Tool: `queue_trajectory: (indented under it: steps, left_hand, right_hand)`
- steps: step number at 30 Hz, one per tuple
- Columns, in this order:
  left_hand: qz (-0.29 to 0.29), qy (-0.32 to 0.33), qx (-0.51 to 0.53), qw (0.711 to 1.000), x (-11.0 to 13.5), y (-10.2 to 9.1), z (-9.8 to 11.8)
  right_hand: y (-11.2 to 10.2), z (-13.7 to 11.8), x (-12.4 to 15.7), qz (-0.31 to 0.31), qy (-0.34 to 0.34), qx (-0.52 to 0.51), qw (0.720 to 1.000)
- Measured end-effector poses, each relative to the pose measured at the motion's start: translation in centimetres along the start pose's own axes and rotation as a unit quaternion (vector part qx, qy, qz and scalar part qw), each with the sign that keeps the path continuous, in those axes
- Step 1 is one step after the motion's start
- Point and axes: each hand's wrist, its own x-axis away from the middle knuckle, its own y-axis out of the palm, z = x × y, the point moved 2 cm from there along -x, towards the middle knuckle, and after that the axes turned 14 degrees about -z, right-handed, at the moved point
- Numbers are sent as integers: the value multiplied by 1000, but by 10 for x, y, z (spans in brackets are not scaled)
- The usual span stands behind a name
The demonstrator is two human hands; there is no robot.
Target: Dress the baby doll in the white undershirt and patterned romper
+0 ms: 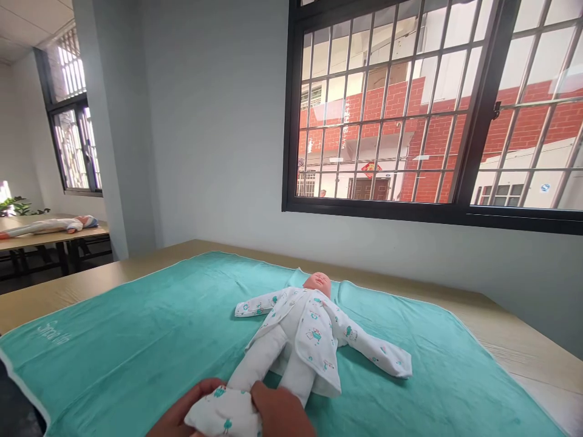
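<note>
A baby doll [304, 331] lies on its back on a teal blanket [136, 340], head toward the window. It wears a white printed jacket, open at the front, with both sleeves spread out. At the bottom edge my left hand [182, 413] and my right hand [282, 414] grip a bunched piece of white printed cloth [223, 414] at the doll's left leg. Fingers of both hands are curled round the cloth. The doll's other leg lies bare beside it.
The blanket covers a wooden table [510, 340] against a grey wall under a barred window [410, 109]. Another table [50, 233] at the far left carries a second doll [45, 226] and a plant [18, 206].
</note>
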Motion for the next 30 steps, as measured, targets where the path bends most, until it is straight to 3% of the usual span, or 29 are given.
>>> queue_trajectory:
  steps: [5, 7, 10, 12, 14, 17, 19, 22, 26, 30]
  left_hand:
    - [-61, 63, -31, 996, 17, -2, 37]
    - [-84, 45, -80, 992, 21, 0, 53]
    - [-95, 25, -194, 976, 12, 5, 69]
    - [-85, 39, -257, 962, -6, 11, 72]
    - [-64, 78, -308, 946, -30, 20, 72]
    - [-42, 155, -386, 908, -69, 40, 69]
    - [-54, 183, -437, 879, -94, 54, 67]
    - [-57, 189, -450, 871, -126, 65, 69]
    - [-27, 190, -393, 899, -157, 51, 74]
    - [45, 158, -341, 926, -172, 12, 67]
  right_hand:
    - [-20, -7, 27, 11, -80, -152, 985]
    - [-31, -4, 34, 15, -134, -228, 964]
    - [-45, 5, 34, 20, -190, -289, 938]
    - [-48, 11, 29, 18, -197, -295, 935]
    - [-48, 17, 24, 62, -174, -271, 945]
    - [-48, 27, 20, 221, -134, -108, 960]
    - [-47, 34, 19, 306, -110, 41, 945]
    - [-46, 49, 15, 348, -42, 151, 924]
    - [-47, 67, 8, 355, 7, 164, 920]
    - [-45, 83, 2, 361, -17, 115, 925]
